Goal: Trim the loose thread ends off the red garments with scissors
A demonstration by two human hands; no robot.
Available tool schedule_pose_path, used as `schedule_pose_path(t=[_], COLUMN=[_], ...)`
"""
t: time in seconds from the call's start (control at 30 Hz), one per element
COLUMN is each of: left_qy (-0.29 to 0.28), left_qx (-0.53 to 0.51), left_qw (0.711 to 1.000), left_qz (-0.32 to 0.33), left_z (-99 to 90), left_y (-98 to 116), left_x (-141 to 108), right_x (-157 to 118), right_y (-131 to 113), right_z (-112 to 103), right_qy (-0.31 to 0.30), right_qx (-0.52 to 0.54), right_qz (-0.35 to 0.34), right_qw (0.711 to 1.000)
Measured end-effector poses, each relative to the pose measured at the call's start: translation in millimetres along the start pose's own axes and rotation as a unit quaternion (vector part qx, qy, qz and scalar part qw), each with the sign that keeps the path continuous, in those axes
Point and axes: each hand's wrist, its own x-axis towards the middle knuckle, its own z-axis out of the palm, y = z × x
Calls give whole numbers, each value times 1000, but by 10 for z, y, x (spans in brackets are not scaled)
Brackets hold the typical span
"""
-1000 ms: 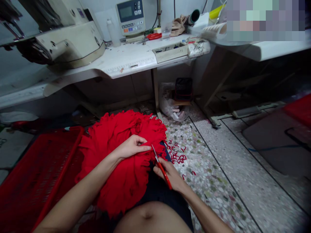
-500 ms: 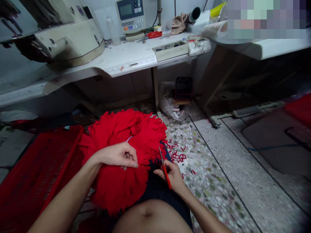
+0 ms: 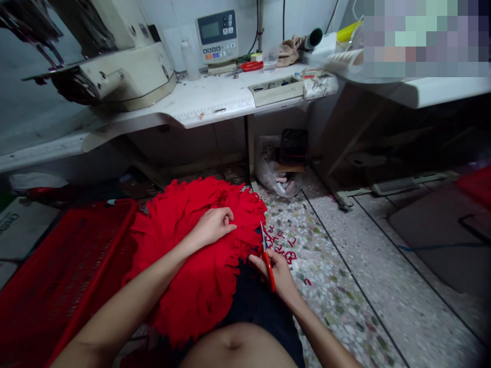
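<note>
A big heap of red fabric (image 3: 192, 301) with ruffled, looped edges lies over my lap. My left hand (image 3: 214, 224) rests over its upper middle, fingers curled in and thumb pointing right; whatever they may pinch is hidden. In my right hand (image 3: 279, 271) is a pair of red-handled scissors (image 3: 270, 271), gripped at the handles with the blades pointing up toward the fabric's right edge. The blades look nearly closed. Red cut scraps (image 3: 282, 248) are scattered on the floor just beyond the scissors.
A red plastic basket (image 3: 72, 276) stands at my left. Ahead, a white table (image 3: 215, 97) carries a sewing machine (image 3: 130, 76), a control panel (image 3: 218, 38) and another red-handled tool (image 3: 251, 66). Under it sits a plastic bag (image 3: 268, 168). A grey box-like thing (image 3: 433, 235) is at right.
My left hand has moved up and right across the red fabric. The scissors have shifted slightly right, staying in my right hand. The view has tilted up a little.
</note>
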Motion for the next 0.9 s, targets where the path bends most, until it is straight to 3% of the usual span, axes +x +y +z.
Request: schedule_pose_path(t=[0.13, 0.3, 0.53, 0.7, 0.9], left_qy=[-3, -9, -19, 2, -53], left_qx=[-70, -125, -77, -195, -97], left_qw=[997, 992, 997, 981, 994], left_qz=[26, 5, 21, 0, 19], left_z=[6, -4, 29, -26, -36], left_y=[-105, -224, -139, -197, -221], left_x=[10, -103, -188, -110, -231], right_x=[0, 30, 48, 0, -40], right_y=[67, 72, 29, 9, -17], right_z=[-70, -97, 3, -16, -77], right_qy=[5, 5, 0, -1, 11], right_qx=[-8, -9, -5, -14, -11], right_qz=[21, 42, 36, 34, 39], right_qw=[1000, 999, 999, 999, 999])
